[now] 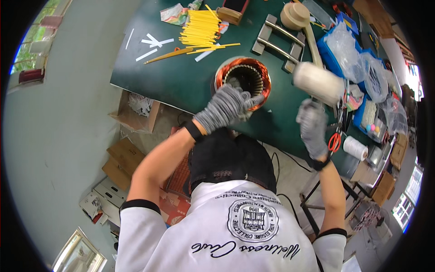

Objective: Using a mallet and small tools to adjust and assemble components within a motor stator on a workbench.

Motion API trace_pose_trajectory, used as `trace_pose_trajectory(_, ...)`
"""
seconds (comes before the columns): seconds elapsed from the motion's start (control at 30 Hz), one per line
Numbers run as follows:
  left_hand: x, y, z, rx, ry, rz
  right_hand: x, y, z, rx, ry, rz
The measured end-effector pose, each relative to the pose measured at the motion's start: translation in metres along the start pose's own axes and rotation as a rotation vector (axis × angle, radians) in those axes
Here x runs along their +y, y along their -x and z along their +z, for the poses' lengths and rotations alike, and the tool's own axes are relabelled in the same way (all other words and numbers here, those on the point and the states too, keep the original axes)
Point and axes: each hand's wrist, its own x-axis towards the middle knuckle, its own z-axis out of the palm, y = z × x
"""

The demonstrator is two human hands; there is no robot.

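A motor stator [266,80] with copper windings and a slotted bore stands on the green table near its front edge. My left hand [223,108], in a grey knit glove, grips its near rim, with fingers bent over the windings. To the right, my gloved right hand [312,124] is closed in a fist around the handle of a mallet. The mallet's white cylindrical head [319,84] is smeared by motion, and the fist hides most of the handle.
Yellow strips [199,28], white slips [156,41] and a pointed yellow tool [167,55] lie at the far left. Behind the stator sit a metal bar frame [277,41] and a round beige piece [294,16]. Blue bins [333,52], red-handled scissors [334,142] and a thread spool [355,148] line the right.
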Motion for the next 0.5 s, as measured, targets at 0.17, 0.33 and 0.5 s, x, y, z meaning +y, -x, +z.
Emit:
trace_pose_trajectory(0.17, -0.036, 0.004, -0.029, -0.208, 0.165, 0.263, 0.025, -0.031, -0.047, -0.326, 1.518, -0.490)
trace_pose_trajectory(0.33, 0.029, -0.004, -0.010, -0.094, 0.035, -0.136, -0.116, -0.041, -0.050, -0.177, 1.122, -0.902)
trace_pose_trajectory(0.5, 0.067, -0.008, 0.017, 0.056, -0.033, -0.451, -0.127, -0.018, -0.023, 0.092, 0.432, -0.379)
